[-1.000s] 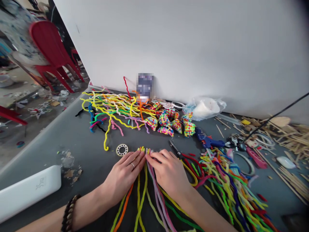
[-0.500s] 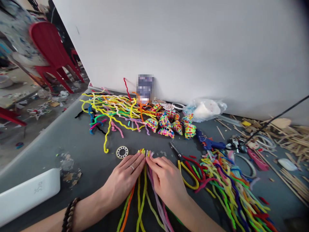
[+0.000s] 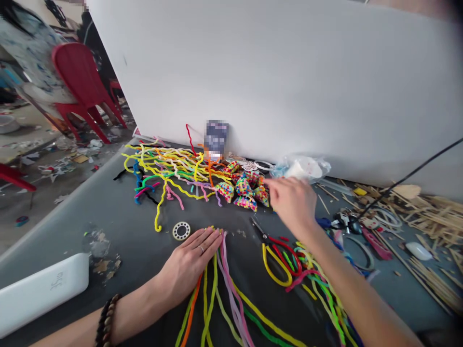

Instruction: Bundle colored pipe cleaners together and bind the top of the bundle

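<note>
My left hand (image 3: 193, 258) lies flat on the table with its fingers stretched out, pressing down the far ends of several fuzzy pipe cleaners. Orange, yellow and lilac pipe cleaners (image 3: 231, 284) fan out from beneath it toward me. Farther right, my right hand (image 3: 294, 202) is lifted over the colourful woven pieces (image 3: 246, 188). Its index finger points left beside them; the other fingers are partly hidden, and I cannot tell whether it holds anything. Under the right forearm lies a heap of mixed pipe cleaners (image 3: 331, 291). Scissors (image 3: 277, 262) with red and yellow handles rest between my hands.
A round white-and-black ring (image 3: 181, 231) is beside my left fingertips, and a white power bank (image 3: 47, 289) lies at left. More pipe cleaners (image 3: 170, 164) spread along the back. Wooden sticks (image 3: 423, 207), keys (image 3: 345, 219) and a black cable (image 3: 415, 176) occupy the right side.
My right hand has left the pipe cleaners beside my left hand and moved forward and right, to the woven pieces. The left hand stays pressed in place. The view has shifted slightly.
</note>
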The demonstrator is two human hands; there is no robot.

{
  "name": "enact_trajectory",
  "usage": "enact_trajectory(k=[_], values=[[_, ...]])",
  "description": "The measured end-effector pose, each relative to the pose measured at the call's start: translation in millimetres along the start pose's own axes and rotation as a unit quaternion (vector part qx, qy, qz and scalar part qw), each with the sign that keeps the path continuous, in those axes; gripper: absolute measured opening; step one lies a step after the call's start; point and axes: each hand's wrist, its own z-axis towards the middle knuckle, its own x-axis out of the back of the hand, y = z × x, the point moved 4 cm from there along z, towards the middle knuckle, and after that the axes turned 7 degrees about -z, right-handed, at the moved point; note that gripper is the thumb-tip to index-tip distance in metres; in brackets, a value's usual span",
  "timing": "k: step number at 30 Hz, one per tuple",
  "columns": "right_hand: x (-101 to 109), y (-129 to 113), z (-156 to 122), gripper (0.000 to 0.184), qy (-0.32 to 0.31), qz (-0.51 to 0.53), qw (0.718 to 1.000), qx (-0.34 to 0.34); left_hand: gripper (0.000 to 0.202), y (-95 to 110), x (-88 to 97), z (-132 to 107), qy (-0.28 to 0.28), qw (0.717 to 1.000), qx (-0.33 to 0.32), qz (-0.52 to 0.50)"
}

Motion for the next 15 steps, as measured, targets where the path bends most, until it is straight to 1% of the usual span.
enact_trajectory(k=[1,3,4,6,8,10,11,13,15], values=[[-9,15,20,0.039,0.005,-0.008,1.0,-0.013,0.068,1,0.1,0,-0.001,1.0,0.0,0.002],[-29,37,52,0.041,-0.01,-0.012,0.999,-0.034,0.068,2,1.0,0,0.004,1.0,0.0,0.008],[-39,44,64,0.04,-0.026,-0.017,0.998,-0.045,0.068,3,2.3,0,0.011,1.0,0.0,0.014],[-56,48,78,0.033,-0.047,-0.019,0.997,-0.053,0.068,4,7.7,-1,0.037,0.999,0.0,0.031],[-67,47,83,0.025,-0.055,-0.021,0.996,-0.059,0.064,1,18.2,-3,0.079,0.996,0.015,0.044],[-73,46,84,0.02,-0.059,-0.022,0.996,-0.064,0.056,-8,32.8,-7,0.127,0.989,0.059,0.043],[-73,46,83,0.02,-0.059,-0.021,0.996,-0.067,0.049,-14,40.6,-9,0.151,0.983,0.092,0.04],[-71,46,82,0.02,-0.055,-0.018,0.996,-0.071,0.033,-27,53.2,-16,0.184,0.969,0.155,0.048],[-61,46,79,0.019,-0.027,-0.015,0.996,-0.084,0.018,-35,57.6,-22,0.18,0.967,0.175,0.053]])
